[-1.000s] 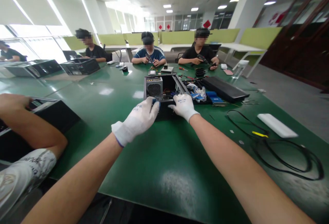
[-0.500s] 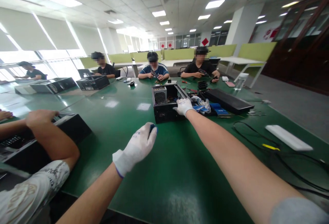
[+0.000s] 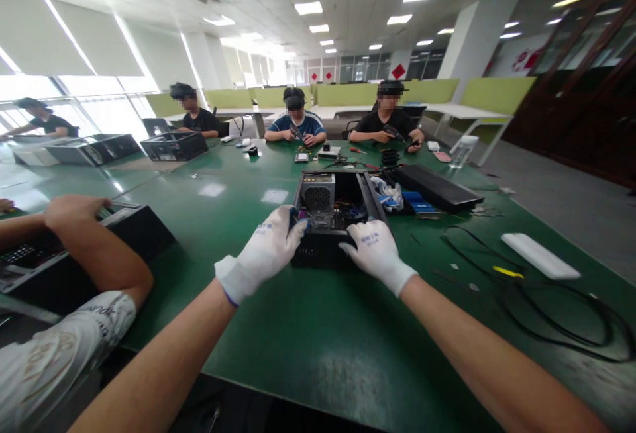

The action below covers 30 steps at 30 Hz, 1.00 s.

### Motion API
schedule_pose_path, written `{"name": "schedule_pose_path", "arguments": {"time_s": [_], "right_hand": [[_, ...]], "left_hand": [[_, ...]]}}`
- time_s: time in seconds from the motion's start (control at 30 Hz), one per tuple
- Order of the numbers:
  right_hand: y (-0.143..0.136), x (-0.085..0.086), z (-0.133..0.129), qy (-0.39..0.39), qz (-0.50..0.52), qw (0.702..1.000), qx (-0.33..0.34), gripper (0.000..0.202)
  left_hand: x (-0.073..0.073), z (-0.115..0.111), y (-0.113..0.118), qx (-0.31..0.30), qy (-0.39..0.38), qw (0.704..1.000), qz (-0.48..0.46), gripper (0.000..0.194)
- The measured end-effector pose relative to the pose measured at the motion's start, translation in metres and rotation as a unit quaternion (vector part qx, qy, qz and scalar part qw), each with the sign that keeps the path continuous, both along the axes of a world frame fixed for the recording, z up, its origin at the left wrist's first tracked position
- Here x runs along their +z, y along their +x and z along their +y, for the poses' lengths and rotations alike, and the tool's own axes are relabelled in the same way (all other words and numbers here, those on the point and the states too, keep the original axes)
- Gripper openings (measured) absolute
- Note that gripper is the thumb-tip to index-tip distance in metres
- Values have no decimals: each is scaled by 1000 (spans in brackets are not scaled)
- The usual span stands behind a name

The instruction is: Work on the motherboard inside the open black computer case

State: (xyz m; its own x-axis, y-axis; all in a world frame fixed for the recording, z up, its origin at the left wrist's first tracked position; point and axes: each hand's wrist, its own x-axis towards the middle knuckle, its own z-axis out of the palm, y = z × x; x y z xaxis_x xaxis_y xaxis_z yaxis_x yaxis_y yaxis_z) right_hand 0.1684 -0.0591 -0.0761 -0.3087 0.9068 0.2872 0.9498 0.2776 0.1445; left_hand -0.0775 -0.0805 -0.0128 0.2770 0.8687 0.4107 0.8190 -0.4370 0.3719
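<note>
Left hand (image 3: 271, 238) and right hand (image 3: 372, 247), half-curled, clasp computer case (image 3: 320, 251) at eight and four o'clock. Likely positioning; next move needs even grip

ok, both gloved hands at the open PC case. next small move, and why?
Probably draw the open desktop PC case slightly nearer: the left hand is at its near-left corner, the right hand is over its near rim, green tabletop stretches in front of it, and blue-and-white gloves lie close by its right side.
</note>
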Motion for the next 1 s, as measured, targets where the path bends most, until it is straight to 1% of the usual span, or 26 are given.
{"name": "schedule_pose_path", "arguments": {"time_s": [0.13, 0.23, 0.33, 0.43, 0.5, 0.57, 0.67, 0.8, 1.0], "right_hand": [[6, -9, -84, 11, 23, 999, 26, 34], [11, -12, -136, 9, 43, 998, 40, 28], [15, -14, -172, 27, 75, 995, 61, 22], [19, -16, -199, 44, 106, 990, 85, 15], [21, -17, -213, 47, 123, 987, 94, 15], [23, -19, -224, 48, 136, 985, 96, 17], [24, -21, -231, 48, 147, 984, 92, 20], [23, -21, -229, 52, 148, 984, 88, 23], [22, -21, -229, 50, 158, 982, 95, 27]], "left_hand": [[4, -2, 19, -33, -34, 998, 47, 35], [-1, -4, 38, -52, -103, 986, 123, 33], [-12, -2, 57, -84, -153, 959, 223, 32], [-28, 5, 74, -120, -179, 928, 303, 37], [-39, 9, 84, -132, -193, 911, 340, 40], [-49, 13, 93, -141, -208, 897, 364, 39], [-58, 16, 103, -148, -233, 878, 391, 36], [-62, 20, 109, -141, -262, 852, 431, 42], [-65, 24, 116, -133, -274, 843, 443, 42]]}}
